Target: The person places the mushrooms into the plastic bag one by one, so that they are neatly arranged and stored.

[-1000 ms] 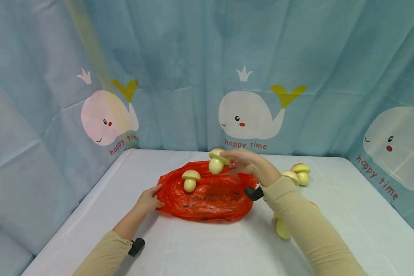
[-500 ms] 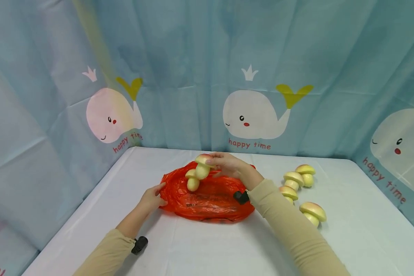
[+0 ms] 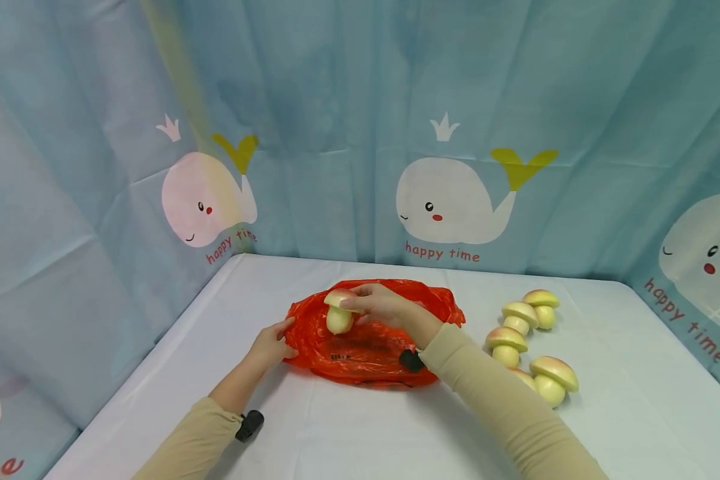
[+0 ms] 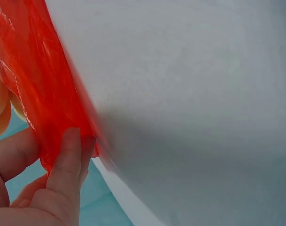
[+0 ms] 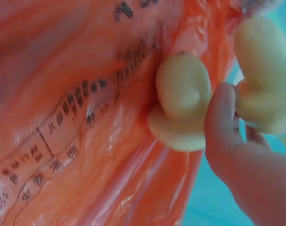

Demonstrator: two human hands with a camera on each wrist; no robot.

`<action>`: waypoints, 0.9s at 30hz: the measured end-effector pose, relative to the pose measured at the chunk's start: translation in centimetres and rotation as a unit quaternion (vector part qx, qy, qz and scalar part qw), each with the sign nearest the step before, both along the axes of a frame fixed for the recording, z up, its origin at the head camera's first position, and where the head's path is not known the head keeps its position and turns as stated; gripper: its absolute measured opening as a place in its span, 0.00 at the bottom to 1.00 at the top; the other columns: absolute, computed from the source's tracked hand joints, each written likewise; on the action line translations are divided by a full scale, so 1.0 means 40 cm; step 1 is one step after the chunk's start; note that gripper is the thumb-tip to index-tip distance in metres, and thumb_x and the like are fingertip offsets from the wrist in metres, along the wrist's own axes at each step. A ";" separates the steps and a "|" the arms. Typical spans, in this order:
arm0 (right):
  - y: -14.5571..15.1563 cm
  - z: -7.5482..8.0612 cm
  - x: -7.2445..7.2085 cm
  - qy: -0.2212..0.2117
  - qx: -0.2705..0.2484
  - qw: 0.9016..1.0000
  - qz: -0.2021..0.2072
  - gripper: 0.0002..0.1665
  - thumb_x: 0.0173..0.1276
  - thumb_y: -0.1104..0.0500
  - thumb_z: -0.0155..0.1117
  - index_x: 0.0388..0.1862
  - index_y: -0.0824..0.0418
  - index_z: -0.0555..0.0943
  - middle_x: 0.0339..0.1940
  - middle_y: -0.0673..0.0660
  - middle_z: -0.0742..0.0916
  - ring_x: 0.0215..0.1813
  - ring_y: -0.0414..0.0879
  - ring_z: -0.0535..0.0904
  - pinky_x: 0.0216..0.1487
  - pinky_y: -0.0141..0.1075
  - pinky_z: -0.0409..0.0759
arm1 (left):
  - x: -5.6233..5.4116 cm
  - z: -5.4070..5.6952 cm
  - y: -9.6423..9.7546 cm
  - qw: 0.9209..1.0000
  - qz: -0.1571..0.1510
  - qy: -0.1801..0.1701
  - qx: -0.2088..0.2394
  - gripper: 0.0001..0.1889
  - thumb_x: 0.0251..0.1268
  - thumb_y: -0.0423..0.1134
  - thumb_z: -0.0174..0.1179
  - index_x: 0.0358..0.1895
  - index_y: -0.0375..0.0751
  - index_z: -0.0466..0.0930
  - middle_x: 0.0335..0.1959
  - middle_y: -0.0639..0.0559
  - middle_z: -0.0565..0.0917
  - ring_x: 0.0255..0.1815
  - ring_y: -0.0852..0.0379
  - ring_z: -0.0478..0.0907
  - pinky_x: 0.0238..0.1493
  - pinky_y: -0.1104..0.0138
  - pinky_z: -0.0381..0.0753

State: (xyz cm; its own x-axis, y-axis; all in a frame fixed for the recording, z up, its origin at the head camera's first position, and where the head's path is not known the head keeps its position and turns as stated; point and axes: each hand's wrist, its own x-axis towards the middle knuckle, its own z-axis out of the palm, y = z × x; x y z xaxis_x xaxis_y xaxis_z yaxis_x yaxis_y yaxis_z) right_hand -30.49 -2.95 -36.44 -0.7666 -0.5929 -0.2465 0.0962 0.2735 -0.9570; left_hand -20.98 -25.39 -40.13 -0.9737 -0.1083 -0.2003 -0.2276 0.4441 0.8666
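A red plastic bag (image 3: 390, 363) lies spread on the white table, its mouth facing up. My left hand (image 3: 269, 348) pinches the bag's left edge; in the left wrist view the thumb and fingers (image 4: 63, 165) have the thin film between them. Above the bag's left part, my right hand (image 3: 384, 310) holds a pale yellow toy mushroom (image 3: 339, 315) with a pinkish cap. In the right wrist view this held mushroom (image 5: 265, 70) is beside a second mushroom (image 5: 180, 89) resting on the bag. The held one hides that second mushroom in the head view.
Several more toy mushrooms (image 3: 507, 347) stand on the table (image 3: 348, 433) to the right of the bag, one partly behind the right sleeve (image 3: 492, 387). A blue curtain (image 3: 312, 200) with whale prints hangs behind and at the sides.
My right hand has carried its mushroom left and down, over the mushroom in the bag. The left hand keeps its hold on the bag's edge. The view has turned slightly left.
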 end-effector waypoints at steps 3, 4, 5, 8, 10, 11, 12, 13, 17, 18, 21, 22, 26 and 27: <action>-0.015 -0.010 0.016 0.046 0.035 0.998 0.009 0.33 0.67 0.49 0.66 0.66 0.63 0.73 0.57 0.56 0.80 0.54 0.50 0.74 0.58 0.49 0.75 | 0.000 -0.002 0.000 1.000 0.000 0.004 -0.004 0.37 0.55 0.18 0.56 0.72 0.29 0.59 0.70 0.25 0.60 0.71 0.29 0.53 0.58 0.51 0.76; -0.020 -0.013 0.023 0.061 0.046 0.997 0.012 0.33 0.66 0.47 0.66 0.66 0.61 0.73 0.57 0.55 0.80 0.54 0.50 0.74 0.58 0.49 0.75 | 0.000 -0.003 -0.001 1.000 0.000 0.006 -0.005 0.37 0.55 0.18 0.56 0.72 0.29 0.59 0.70 0.25 0.60 0.71 0.30 0.52 0.58 0.50 0.75; -0.026 -0.016 0.028 0.073 0.056 0.996 0.011 0.33 0.65 0.46 0.67 0.66 0.59 0.74 0.56 0.54 0.80 0.54 0.49 0.74 0.58 0.49 0.75 | 0.000 -0.004 -0.001 1.000 0.000 0.007 -0.006 0.37 0.55 0.18 0.56 0.72 0.29 0.59 0.69 0.25 0.60 0.71 0.29 0.52 0.58 0.50 0.75; -0.042 -0.026 0.038 0.092 0.063 0.994 0.010 0.31 0.65 0.45 0.67 0.63 0.57 0.76 0.53 0.53 0.82 0.53 0.49 0.74 0.57 0.48 0.75 | -0.001 -0.008 -0.002 1.000 0.002 0.010 -0.005 0.37 0.54 0.18 0.56 0.71 0.28 0.60 0.69 0.25 0.61 0.71 0.30 0.52 0.57 0.51 0.76; -0.051 -0.030 0.045 0.100 0.066 0.993 0.007 0.31 0.65 0.46 0.67 0.62 0.59 0.76 0.50 0.54 0.83 0.49 0.51 0.76 0.54 0.48 0.77 | -0.002 -0.008 -0.002 1.000 0.002 0.011 -0.005 0.37 0.54 0.18 0.56 0.71 0.28 0.60 0.69 0.25 0.61 0.71 0.30 0.53 0.58 0.50 0.75; -0.056 -0.033 0.048 0.105 0.069 0.992 0.007 0.31 0.65 0.46 0.67 0.62 0.61 0.76 0.48 0.55 0.83 0.48 0.52 0.77 0.53 0.47 0.78 | -0.001 -0.008 -0.003 1.000 0.002 0.012 -0.005 0.37 0.54 0.18 0.56 0.71 0.28 0.60 0.69 0.25 0.61 0.71 0.30 0.53 0.58 0.50 0.75; -0.060 -0.036 0.051 0.109 0.069 0.992 0.006 0.32 0.65 0.47 0.67 0.62 0.63 0.75 0.48 0.56 0.83 0.46 0.53 0.78 0.52 0.47 0.78 | -0.001 -0.009 -0.003 1.000 0.002 0.013 -0.006 0.37 0.53 0.18 0.56 0.71 0.28 0.60 0.69 0.25 0.61 0.71 0.30 0.53 0.58 0.50 0.75; -0.063 -0.039 0.053 0.112 0.070 0.991 0.005 0.32 0.66 0.47 0.67 0.62 0.65 0.74 0.48 0.56 0.82 0.45 0.54 0.79 0.52 0.47 0.79 | -0.001 -0.009 -0.002 1.000 0.000 0.015 -0.008 0.37 0.53 0.18 0.56 0.71 0.28 0.60 0.69 0.25 0.62 0.71 0.30 0.54 0.58 0.50 0.75; -0.076 -0.050 0.060 0.132 0.083 0.988 -0.001 0.34 0.65 0.48 0.68 0.62 0.68 0.73 0.51 0.59 0.81 0.44 0.53 0.79 0.49 0.44 0.80 | -0.002 -0.010 -0.001 1.000 -0.002 0.021 -0.012 0.37 0.52 0.17 0.56 0.71 0.27 0.60 0.68 0.25 0.63 0.70 0.30 0.55 0.56 0.52 0.77; -0.079 -0.051 0.062 0.137 0.086 0.987 -0.003 0.34 0.65 0.48 0.68 0.62 0.69 0.73 0.53 0.59 0.80 0.44 0.52 0.79 0.49 0.43 0.80 | -0.002 -0.010 0.000 1.000 -0.002 0.021 -0.013 0.37 0.52 0.17 0.56 0.71 0.27 0.60 0.68 0.25 0.62 0.70 0.30 0.55 0.55 0.52 0.77; -0.087 -0.049 0.068 0.154 0.102 0.983 0.000 0.33 0.65 0.49 0.68 0.61 0.69 0.74 0.53 0.60 0.81 0.42 0.52 0.80 0.45 0.40 0.81 | -0.001 -0.010 -0.001 1.000 -0.001 0.018 -0.010 0.37 0.52 0.17 0.56 0.71 0.28 0.60 0.68 0.25 0.62 0.70 0.30 0.55 0.54 0.53 0.78; -0.089 -0.048 0.070 0.159 0.106 0.982 0.001 0.33 0.65 0.50 0.68 0.61 0.70 0.74 0.53 0.60 0.81 0.41 0.53 0.81 0.44 0.39 0.81 | -0.002 -0.010 -0.001 1.000 0.000 0.018 -0.010 0.37 0.52 0.17 0.56 0.71 0.28 0.60 0.68 0.25 0.62 0.70 0.30 0.55 0.54 0.53 0.78; -0.092 -0.044 0.071 0.158 0.109 0.981 0.009 0.33 0.65 0.53 0.69 0.62 0.71 0.74 0.51 0.60 0.81 0.36 0.54 0.82 0.40 0.38 0.81 | -0.003 -0.010 -0.001 1.000 0.001 0.015 -0.009 0.37 0.53 0.18 0.56 0.71 0.28 0.60 0.69 0.25 0.62 0.71 0.30 0.54 0.57 0.51 0.76; -0.091 -0.044 0.070 0.153 0.106 0.982 0.009 0.33 0.65 0.54 0.69 0.62 0.71 0.73 0.52 0.60 0.81 0.35 0.54 0.81 0.40 0.39 0.81 | -0.004 -0.010 -0.001 1.000 0.001 0.014 -0.009 0.37 0.53 0.18 0.56 0.71 0.28 0.60 0.69 0.25 0.62 0.71 0.30 0.54 0.58 0.51 0.75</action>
State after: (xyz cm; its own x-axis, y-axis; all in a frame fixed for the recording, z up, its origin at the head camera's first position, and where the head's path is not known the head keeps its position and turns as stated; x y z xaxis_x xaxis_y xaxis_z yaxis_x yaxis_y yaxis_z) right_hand -27.69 -6.60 -38.20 -0.8134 -0.5678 -0.1264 -0.1937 0.4694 -0.8615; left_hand -21.14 -25.42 -40.53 -0.9788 -0.1134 -0.1707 -0.2040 0.4599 0.8642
